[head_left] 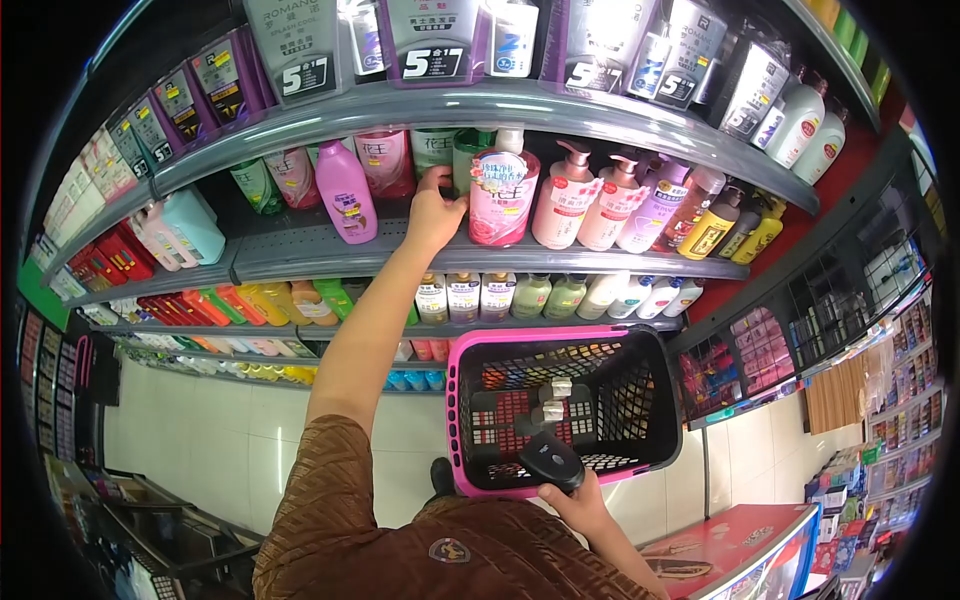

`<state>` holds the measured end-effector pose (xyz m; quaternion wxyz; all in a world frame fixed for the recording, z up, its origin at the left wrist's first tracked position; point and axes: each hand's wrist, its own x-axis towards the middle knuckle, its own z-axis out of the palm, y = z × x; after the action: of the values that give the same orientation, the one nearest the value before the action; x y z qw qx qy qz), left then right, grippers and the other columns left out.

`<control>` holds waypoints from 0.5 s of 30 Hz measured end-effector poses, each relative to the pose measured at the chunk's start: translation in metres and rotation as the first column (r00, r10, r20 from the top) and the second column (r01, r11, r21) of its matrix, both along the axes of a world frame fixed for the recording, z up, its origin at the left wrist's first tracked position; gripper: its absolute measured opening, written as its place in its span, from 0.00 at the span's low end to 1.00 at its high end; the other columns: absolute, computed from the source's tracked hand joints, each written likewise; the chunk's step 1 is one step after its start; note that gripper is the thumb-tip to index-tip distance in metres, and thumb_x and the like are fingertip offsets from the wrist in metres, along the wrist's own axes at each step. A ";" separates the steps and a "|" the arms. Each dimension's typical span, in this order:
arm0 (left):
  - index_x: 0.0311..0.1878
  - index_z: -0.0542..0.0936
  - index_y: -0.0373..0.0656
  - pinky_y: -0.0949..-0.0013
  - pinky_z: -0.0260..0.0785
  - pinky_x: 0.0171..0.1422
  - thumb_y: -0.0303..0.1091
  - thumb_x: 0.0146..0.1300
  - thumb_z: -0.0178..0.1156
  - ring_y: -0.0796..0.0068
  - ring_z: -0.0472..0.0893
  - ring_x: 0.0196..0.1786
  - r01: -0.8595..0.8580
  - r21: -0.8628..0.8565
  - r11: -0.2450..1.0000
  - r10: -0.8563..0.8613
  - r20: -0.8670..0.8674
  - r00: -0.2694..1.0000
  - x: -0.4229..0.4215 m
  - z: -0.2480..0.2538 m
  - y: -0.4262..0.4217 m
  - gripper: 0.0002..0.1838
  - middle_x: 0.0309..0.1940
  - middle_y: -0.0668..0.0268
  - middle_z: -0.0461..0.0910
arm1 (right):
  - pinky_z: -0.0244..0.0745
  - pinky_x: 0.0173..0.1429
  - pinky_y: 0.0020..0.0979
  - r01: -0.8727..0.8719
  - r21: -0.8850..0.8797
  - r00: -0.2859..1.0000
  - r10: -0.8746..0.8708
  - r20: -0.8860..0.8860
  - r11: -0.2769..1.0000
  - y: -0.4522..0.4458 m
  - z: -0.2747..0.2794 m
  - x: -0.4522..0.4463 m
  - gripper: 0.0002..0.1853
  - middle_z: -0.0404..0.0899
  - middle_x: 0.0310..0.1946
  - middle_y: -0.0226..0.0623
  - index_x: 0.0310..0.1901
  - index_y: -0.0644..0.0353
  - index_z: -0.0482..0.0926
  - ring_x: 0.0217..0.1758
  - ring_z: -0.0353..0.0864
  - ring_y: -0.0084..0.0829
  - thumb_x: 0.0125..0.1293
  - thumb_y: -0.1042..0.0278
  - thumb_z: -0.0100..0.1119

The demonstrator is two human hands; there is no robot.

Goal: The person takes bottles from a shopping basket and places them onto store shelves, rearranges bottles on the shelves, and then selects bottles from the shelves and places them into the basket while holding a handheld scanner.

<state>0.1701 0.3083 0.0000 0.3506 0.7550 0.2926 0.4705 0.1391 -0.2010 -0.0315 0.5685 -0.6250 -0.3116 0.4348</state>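
Note:
My left hand [440, 212] reaches into the middle shelf with thumb and fingers apart. Its thumb is beside a pink pump bottle [502, 205] with a round label, while its fingers are near a green bottle [433, 147] farther back. Whether it touches either bottle is hard to tell. Low in front of me, my right hand [582, 503] is closed around the lower end of a black rounded handheld device [552, 461], which looks like a scanner, at the near rim of a pink-and-black shopping basket [458, 400]. Small pale items [550, 410] are inside the basket.
Left of my forearm stands a purple bottle [345, 192]. Pale pink pump bottles [566, 197] line the shelf to the right. Boxed sets [435, 40] fill the upper shelf, and green bottles [532, 296] stand below. A red-topped case [720, 545] is at lower right.

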 end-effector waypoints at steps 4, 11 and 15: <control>0.65 0.74 0.41 0.62 0.80 0.46 0.33 0.59 0.74 0.64 0.87 0.36 0.035 0.021 0.999 -0.035 0.011 0.999 0.005 -0.002 0.007 0.31 0.52 0.55 0.86 | 0.74 0.54 0.27 0.012 0.015 1.000 -0.012 -0.005 1.000 -0.001 0.000 0.000 0.23 0.82 0.45 0.28 0.57 0.68 0.79 0.47 0.74 0.18 0.67 0.63 0.76; 0.66 0.74 0.42 0.63 0.80 0.48 0.34 0.63 0.73 0.66 0.88 0.38 0.088 0.068 0.994 -0.090 0.025 0.996 0.007 -0.003 0.010 0.30 0.53 0.55 0.86 | 0.74 0.52 0.28 0.004 -0.008 1.000 -0.004 0.026 1.000 -0.002 -0.009 0.001 0.23 0.82 0.43 0.28 0.55 0.68 0.80 0.45 0.74 0.19 0.67 0.61 0.76; 0.66 0.73 0.40 0.64 0.80 0.49 0.33 0.64 0.73 0.67 0.88 0.43 0.125 0.012 0.992 -0.125 -0.011 0.992 0.004 0.007 0.010 0.29 0.54 0.55 0.85 | 0.74 0.51 0.28 0.041 0.026 0.999 -0.041 0.026 0.999 0.000 -0.008 -0.002 0.23 0.83 0.42 0.29 0.54 0.68 0.81 0.44 0.74 0.19 0.67 0.60 0.77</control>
<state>0.1746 0.3184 0.0071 0.3732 0.7763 0.2436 0.4458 0.1366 -0.2008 -0.0397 0.5811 -0.6295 -0.3117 0.4109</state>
